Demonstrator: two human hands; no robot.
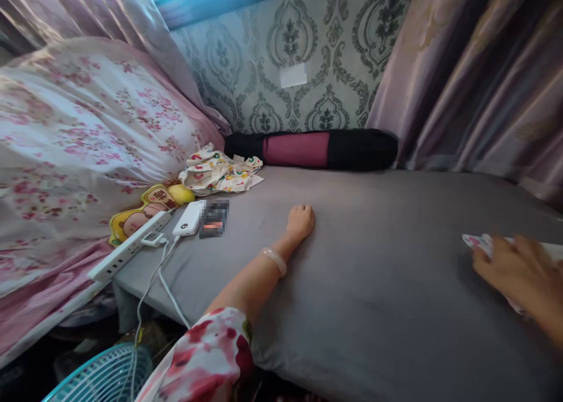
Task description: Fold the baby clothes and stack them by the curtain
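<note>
My left hand [301, 221] rests on the grey sheet [373, 296], fingers curled in with nothing visible in them. A pale bangle [276, 261] circles that wrist. At the far right, my right hand [512, 267], blurred by motion, holds a white cloth with pink print [475, 244] low over the sheet. Most of this cloth is hidden under the hand, so its exact kind is unclear.
A white power bank [190, 219], a pixelated dark item [214, 219] and a power strip [132, 247] with cables lie left. Behind are a crumpled printed cloth [220, 170] and a black-and-maroon roll [297, 150]. A blue fan [101, 375] stands below.
</note>
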